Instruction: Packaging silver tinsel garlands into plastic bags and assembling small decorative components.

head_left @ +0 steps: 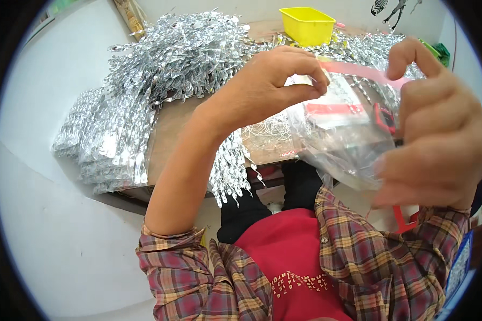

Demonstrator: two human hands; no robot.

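Bag, clear plastic, at four o'clock from left hand, whose thumb and forefinger seem pinched together on its upper edge. Right hand blurred; cannot tell if fingers clamp pink strip. Likely light, limp, slippery, easily creased; best held by both upper corners.

Bright, fairly even light; glare off shiny silver twisted strips. Bare right hand blurred. Fisheye bends edges, black rim.

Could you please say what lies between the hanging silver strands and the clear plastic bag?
In the head view, tangled white string lies on the tabletop between the silver strands and the clear plastic bag.
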